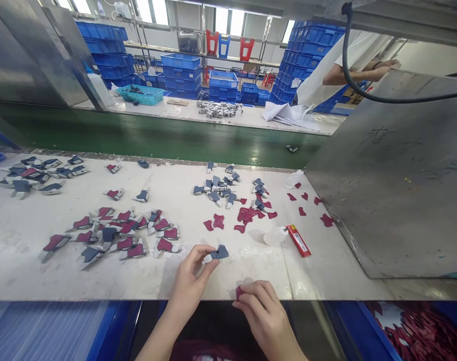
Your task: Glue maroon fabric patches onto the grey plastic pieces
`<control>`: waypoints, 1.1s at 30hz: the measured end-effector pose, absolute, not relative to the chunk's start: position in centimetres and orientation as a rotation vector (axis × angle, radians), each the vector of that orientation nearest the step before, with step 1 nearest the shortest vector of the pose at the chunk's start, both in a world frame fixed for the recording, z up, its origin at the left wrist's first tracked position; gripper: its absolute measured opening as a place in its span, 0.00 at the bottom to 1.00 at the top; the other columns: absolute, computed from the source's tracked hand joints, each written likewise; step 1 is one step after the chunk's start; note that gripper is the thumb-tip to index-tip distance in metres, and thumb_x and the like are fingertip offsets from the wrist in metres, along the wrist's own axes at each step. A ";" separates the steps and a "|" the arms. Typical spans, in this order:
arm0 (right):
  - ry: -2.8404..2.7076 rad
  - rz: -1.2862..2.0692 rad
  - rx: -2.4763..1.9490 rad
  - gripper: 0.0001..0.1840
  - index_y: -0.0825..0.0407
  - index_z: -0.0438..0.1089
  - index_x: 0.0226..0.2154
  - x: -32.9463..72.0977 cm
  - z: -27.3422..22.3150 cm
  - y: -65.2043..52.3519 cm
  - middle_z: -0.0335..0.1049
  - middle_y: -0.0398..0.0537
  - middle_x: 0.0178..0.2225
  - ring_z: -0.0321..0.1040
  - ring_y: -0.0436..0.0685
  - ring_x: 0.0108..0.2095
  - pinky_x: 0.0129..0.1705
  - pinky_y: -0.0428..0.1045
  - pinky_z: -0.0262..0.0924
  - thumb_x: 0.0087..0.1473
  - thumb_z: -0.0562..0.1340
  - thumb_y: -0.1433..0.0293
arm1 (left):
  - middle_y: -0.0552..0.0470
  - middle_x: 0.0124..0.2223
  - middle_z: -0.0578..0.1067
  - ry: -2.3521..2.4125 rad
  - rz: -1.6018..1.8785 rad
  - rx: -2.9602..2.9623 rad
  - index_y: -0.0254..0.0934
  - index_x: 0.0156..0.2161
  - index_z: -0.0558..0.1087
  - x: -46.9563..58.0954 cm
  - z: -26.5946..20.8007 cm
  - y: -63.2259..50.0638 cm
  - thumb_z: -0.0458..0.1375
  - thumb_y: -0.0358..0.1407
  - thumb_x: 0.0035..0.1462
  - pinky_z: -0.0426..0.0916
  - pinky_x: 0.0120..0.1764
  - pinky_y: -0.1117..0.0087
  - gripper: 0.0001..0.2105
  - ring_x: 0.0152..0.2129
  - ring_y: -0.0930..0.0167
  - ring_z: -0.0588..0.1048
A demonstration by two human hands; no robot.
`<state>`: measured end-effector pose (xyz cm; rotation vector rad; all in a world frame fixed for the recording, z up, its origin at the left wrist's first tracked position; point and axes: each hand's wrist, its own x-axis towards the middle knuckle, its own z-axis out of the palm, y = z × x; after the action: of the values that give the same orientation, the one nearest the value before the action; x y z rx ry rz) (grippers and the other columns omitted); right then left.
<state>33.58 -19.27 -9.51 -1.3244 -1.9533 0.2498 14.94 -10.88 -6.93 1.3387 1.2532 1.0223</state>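
Between the thumb and fingers of my left hand (193,273) is a dark grey plastic part (220,252) with a white end, held just above the white tabletop. My right hand (264,308) pinches a small maroon piece (238,293) near the table's front edge. To the left lies a spread of grey-and-white parts with maroon faces (127,227). Beyond my hands sit a cluster of dark grey parts (219,188) and a heap of loose maroon pieces (247,215). A red tube (298,240) rests beside a clear plastic bottle (275,235) on the right.
A metal panel (401,175) stands along the right side. Behind the table runs a green conveyor belt (157,135). More parts (44,173) lie far left. Blue bins hold maroon pieces (420,331) below right. A co-worker's arm (352,75) shows across the belt.
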 end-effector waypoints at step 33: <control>-0.936 0.637 -1.258 0.02 0.49 0.78 0.32 28.2 -4.7 -14.1 0.72 0.46 0.30 0.72 0.56 0.36 0.39 0.53 0.71 0.53 0.68 0.70 | 0.47 0.41 0.83 1.158 1.178 1.010 0.37 0.43 0.81 17.0 -4.3 -12.4 0.68 0.37 0.50 0.78 0.43 0.66 0.14 0.39 0.61 0.82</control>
<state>28.21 -14.09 -4.70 -1.2580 -0.9362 0.6372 17.01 -12.41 -4.30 1.0104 1.1582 1.1778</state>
